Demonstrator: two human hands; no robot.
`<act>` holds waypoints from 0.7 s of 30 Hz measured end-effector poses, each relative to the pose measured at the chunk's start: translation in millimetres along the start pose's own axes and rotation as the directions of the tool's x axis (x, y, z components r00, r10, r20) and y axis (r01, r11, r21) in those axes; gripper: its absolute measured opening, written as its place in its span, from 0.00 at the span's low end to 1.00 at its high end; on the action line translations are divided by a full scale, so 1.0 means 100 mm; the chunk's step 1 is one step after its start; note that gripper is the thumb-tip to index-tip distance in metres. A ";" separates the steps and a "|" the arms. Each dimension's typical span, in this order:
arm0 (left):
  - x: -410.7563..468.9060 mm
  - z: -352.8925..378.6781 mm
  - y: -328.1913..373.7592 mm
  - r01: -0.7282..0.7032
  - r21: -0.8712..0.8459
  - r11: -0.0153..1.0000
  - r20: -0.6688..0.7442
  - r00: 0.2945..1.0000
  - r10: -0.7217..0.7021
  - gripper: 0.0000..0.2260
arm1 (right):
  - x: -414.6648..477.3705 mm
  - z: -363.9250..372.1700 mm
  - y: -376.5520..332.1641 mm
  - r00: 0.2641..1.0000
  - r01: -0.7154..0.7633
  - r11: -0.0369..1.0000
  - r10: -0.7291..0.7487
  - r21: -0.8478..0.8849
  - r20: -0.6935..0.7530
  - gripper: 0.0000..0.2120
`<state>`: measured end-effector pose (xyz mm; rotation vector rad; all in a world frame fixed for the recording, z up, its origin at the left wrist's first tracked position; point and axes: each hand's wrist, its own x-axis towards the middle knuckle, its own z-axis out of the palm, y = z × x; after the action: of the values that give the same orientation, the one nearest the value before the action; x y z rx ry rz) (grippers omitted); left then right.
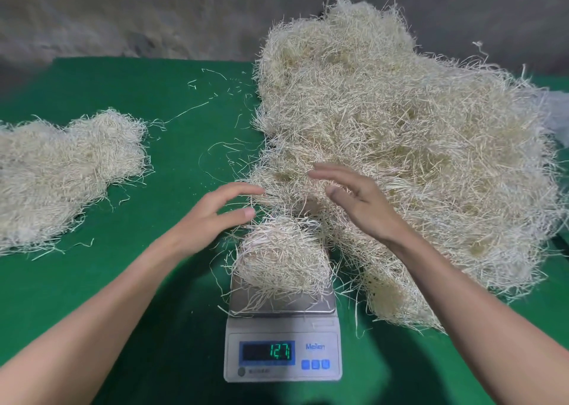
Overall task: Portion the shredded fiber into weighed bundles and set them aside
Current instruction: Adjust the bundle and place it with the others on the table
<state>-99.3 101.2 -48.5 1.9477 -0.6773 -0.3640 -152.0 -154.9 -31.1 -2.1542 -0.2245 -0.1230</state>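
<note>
Reaching toward the near edge of the big pile [400, 146], both hands hang just behind the scale [283, 352], and neither holds anything: the left hand [215, 213] has its grip spread with fingers straight, and the right hand [357, 204] is likewise spread above the fiber

The bundle [281, 256] being weighed sits on the scale's pan and spills past its rim. The main risk is a false weight: the bundle's far and right strands run into the big pile, which crowds right up beside the scale, so tangled fiber could prop the portion up or drag on it. Pulling more from the pile here could also tug the bundle off the pan, since the strands snag on one another. Stray strands scatter easily over the green counter [154, 281]

The display [267, 351] seems to read 12.7, though a last digit is hard to make out. The pan is mostly buried. The right fingers are blurred, so I cannot tell whether either hand touches the fiber. The heap set aside [61, 170] at the left is cut off by the frame, as is the pile's right side
</note>
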 end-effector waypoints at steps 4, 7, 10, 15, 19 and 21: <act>0.01 0.03 0.06 -0.077 0.022 0.997 -0.145 0.986 0.079 0.19 | -0.01 -0.04 -0.09 0.987 0.093 0.996 -0.090 0.016 -0.130 0.13; 0.02 0.07 0.09 -0.121 0.063 0.991 -0.183 0.974 0.131 0.17 | -0.03 0.01 -0.16 0.981 0.168 0.985 -0.171 -0.044 -0.095 0.14; 0.03 0.10 0.12 -0.147 0.096 0.984 -0.188 0.968 0.163 0.16 | -0.04 0.05 -0.21 0.969 0.225 0.970 -0.233 -0.091 -0.081 0.16; 0.03 0.10 0.16 -0.165 0.089 0.982 -0.191 0.965 0.179 0.17 | -0.03 0.05 -0.24 0.968 0.233 0.965 -0.242 -0.117 -0.070 0.16; 0.03 0.12 0.17 -0.167 0.090 0.982 -0.183 0.966 0.181 0.17 | -0.04 0.06 -0.23 0.970 0.227 0.967 -0.235 -0.117 -0.062 0.15; 0.02 0.12 0.17 -0.167 0.090 0.982 -0.179 0.967 0.181 0.18 | -0.04 0.07 -0.21 0.973 0.218 0.970 -0.225 -0.111 -0.057 0.15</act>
<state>-109.3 84.9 -38.6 1.9457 -0.7411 -0.0475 -160.4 -138.7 -18.9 -2.2183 -0.4273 -0.3447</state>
